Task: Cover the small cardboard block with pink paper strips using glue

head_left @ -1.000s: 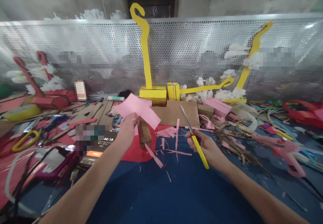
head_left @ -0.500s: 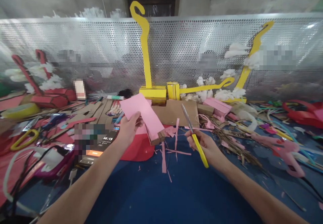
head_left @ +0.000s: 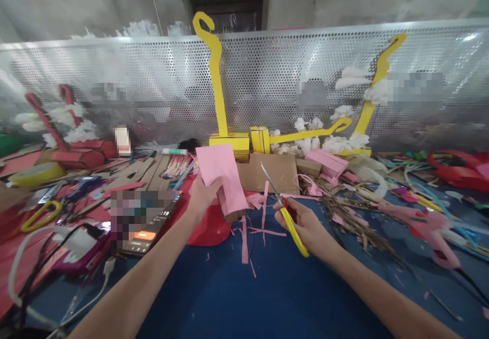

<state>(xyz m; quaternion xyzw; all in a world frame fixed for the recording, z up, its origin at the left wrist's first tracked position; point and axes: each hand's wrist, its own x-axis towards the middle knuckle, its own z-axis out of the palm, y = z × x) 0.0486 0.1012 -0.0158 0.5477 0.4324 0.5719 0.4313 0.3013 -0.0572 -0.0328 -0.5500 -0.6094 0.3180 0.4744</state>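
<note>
My left hand (head_left: 204, 191) grips a small cardboard box covered on top by a sheet of pink paper (head_left: 223, 173); its brown cardboard end (head_left: 235, 215) shows below the paper. My right hand (head_left: 301, 224) holds scissors with yellow handles (head_left: 294, 232), their blades together and pointing up to the left, apart from the box. Beneath the box lies a red sheet (head_left: 208, 229). Thin pink paper strips (head_left: 244, 242) and scraps are scattered on the blue table between my hands.
Behind stand yellow hooked paper shapes on box bases (head_left: 229, 143), before a perforated metal panel (head_left: 160, 89). A phone (head_left: 148, 229) and purple power bank (head_left: 84, 257) with cables lie left. A pink glue gun (head_left: 424, 227) and brown sticks (head_left: 367, 227) lie right.
My left hand has turned the pink-covered box more upright and shifted it slightly. My right hand with the scissors has moved a little to the left; the view has also shifted slightly.
</note>
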